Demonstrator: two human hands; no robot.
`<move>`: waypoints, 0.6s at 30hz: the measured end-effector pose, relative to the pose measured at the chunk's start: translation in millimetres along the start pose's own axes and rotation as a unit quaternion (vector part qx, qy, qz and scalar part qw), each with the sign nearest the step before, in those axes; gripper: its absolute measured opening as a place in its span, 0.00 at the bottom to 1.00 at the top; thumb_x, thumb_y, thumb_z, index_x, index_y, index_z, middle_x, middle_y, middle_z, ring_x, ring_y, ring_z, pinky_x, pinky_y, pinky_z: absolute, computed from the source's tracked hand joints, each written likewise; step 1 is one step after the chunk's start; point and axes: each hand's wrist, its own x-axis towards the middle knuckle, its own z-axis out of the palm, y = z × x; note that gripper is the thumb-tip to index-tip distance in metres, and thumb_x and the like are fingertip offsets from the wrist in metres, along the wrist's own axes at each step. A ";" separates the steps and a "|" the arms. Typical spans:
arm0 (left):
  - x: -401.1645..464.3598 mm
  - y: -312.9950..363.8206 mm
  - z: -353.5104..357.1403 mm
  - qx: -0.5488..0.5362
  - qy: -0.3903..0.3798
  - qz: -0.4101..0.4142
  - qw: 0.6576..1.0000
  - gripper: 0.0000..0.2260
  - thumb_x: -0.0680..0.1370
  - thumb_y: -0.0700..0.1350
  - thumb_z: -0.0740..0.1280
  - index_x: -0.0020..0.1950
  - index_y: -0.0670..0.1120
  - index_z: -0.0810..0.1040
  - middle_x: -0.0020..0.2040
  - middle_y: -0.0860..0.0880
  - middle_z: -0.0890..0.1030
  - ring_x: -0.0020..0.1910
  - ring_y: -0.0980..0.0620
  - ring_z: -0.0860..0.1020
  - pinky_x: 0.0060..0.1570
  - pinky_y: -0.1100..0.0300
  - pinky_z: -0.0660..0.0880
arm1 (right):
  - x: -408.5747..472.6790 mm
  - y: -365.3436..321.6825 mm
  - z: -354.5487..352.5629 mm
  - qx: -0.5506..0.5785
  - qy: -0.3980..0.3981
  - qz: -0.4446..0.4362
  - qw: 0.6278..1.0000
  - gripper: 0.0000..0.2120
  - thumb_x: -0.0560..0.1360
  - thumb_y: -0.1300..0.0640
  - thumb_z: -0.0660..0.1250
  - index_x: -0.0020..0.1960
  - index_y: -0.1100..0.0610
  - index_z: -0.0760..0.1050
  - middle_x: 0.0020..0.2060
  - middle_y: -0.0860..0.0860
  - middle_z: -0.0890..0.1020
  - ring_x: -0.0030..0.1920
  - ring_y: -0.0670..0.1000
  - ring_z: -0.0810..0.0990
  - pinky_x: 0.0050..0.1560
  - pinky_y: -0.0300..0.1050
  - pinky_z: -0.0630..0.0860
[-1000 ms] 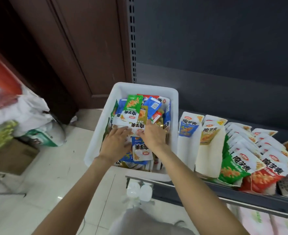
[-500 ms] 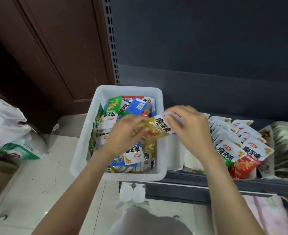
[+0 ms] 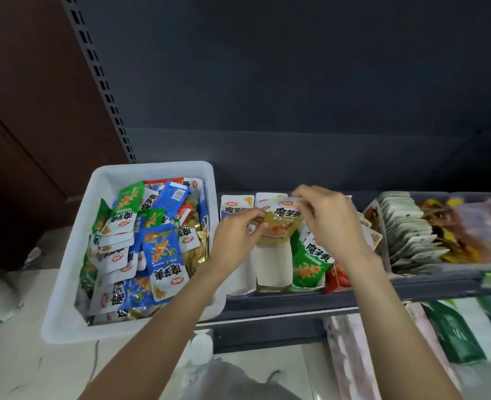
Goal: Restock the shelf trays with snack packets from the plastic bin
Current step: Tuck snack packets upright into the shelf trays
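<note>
A white plastic bin [image 3: 65, 287] at the shelf's left end is heaped with blue, green and yellow snack packets [image 3: 163, 252]. Both hands hold one yellow snack packet [image 3: 281, 226] above the white shelf trays [image 3: 273, 264]. My left hand [image 3: 235, 238] pinches the packet's left edge. My right hand [image 3: 328, 223] pinches its top right corner. The tray right below the packet looks nearly bare, with one packet at its back. A green packet [image 3: 310, 261] and a red one [image 3: 336, 278] stand in the trays further right, partly behind my right wrist.
The dark shelf ledge [image 3: 296, 301] runs along the front of the trays. A tray of pale upright sachets [image 3: 411, 235] sits to the right. More packaged goods [image 3: 455, 330] lie on the lower level. A brown door stands at the left, bags on the floor.
Both hands lifted a yellow packet out of the bin and carried it right, from over the bin's edge to above the shelf trays. The view has swung right with them.
</note>
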 end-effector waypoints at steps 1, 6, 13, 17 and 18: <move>-0.8 -5.3 1.5 0.018 -0.002 -0.006 1.000 0.10 0.75 0.44 0.69 0.56 0.47 0.79 0.51 0.51 0.83 0.47 0.55 0.81 0.45 0.58 0.80 | 2.3 0.8 5.4 -0.003 -0.004 -0.007 1.000 0.05 0.74 0.62 0.68 0.49 0.56 0.76 0.38 0.51 0.81 0.37 0.57 0.80 0.34 0.48 0.76; -1.5 -10.9 0.6 0.106 -0.055 -0.014 0.993 0.17 0.76 0.47 0.68 0.64 0.48 0.74 0.61 0.49 0.77 0.59 0.52 0.75 0.55 0.53 0.77 | 16.4 5.9 14.0 -0.029 -0.032 -0.019 0.999 0.04 0.76 0.61 0.65 0.50 0.54 0.76 0.40 0.50 0.80 0.39 0.56 0.80 0.35 0.47 0.75; -8.1 -13.6 9.8 0.202 -0.066 -0.014 0.977 0.23 0.76 0.50 0.68 0.69 0.48 0.68 0.66 0.50 0.71 0.65 0.52 0.67 0.60 0.59 0.70 | 24.3 8.0 42.2 -0.065 -0.081 -0.037 0.994 0.05 0.77 0.60 0.63 0.49 0.55 0.77 0.41 0.50 0.80 0.41 0.56 0.80 0.36 0.45 0.70; -9.2 -10.2 14.2 0.198 -0.065 -0.019 0.978 0.24 0.76 0.50 0.67 0.70 0.47 0.67 0.67 0.48 0.70 0.66 0.51 0.67 0.61 0.60 0.68 | 24.5 15.5 75.5 -0.121 -0.081 -0.015 0.989 0.05 0.73 0.58 0.70 0.46 0.59 0.81 0.44 0.53 0.81 0.47 0.55 0.78 0.36 0.44 0.71; -9.5 -8.8 13.9 0.193 -0.064 -0.023 0.979 0.24 0.77 0.50 0.66 0.71 0.47 0.66 0.67 0.48 0.70 0.67 0.51 0.66 0.62 0.60 0.67 | 23.8 17.9 80.1 -0.132 -0.064 -0.001 0.989 0.07 0.71 0.57 0.72 0.45 0.60 0.81 0.44 0.53 0.80 0.46 0.55 0.78 0.37 0.45 0.74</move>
